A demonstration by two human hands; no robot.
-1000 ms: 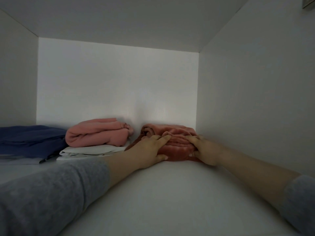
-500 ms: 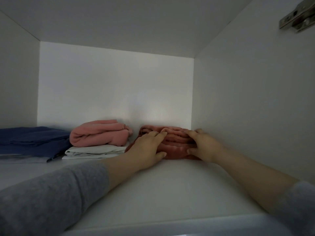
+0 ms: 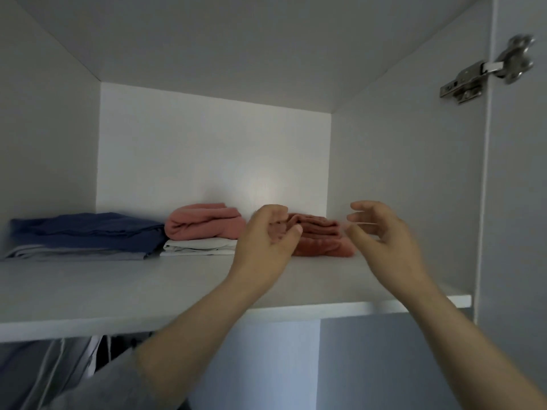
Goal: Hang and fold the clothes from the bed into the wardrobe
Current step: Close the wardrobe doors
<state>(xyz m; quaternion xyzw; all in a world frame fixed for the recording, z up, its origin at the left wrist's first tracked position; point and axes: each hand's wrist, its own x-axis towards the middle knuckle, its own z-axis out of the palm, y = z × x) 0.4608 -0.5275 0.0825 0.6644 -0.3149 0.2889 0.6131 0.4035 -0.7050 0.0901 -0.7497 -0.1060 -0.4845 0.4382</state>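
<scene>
Both of my hands are off the cloth now. A moment ago my left hand (image 3: pixel 268 238) and my right hand (image 3: pixel 381 232) lay pressed on the folded rust-red garment (image 3: pixel 319 238) deep in the wardrobe. Now they hang in the air in front of it, apart from each other, fingers loosely curled and holding nothing. The view has drawn back too, so the front edge of the shelf (image 3: pixel 148 285) and the door hinge (image 3: pixel 485 72) show. The garment sits at the back right of the shelf, near the side wall and just beside the pink folded piece (image 3: pixel 204 221), which lies on a white one (image 3: pixel 198 247). A blue pile (image 3: pixel 85 232) lies further left. I judge this piece stowed, so the next step is to return to the bed for another.

My left hand covers the left end of the rust-red garment, so I cannot tell whether it touches the white piece beside it. My fingers are blurred. Below the shelf only a dim strip of hanging clothes (image 3: pixel 44 374) shows at the lower left, next to my grey sleeve (image 3: pixel 118 386), and I cannot count them. The bed is out of view, so I cannot say how many clothes remain.
</scene>
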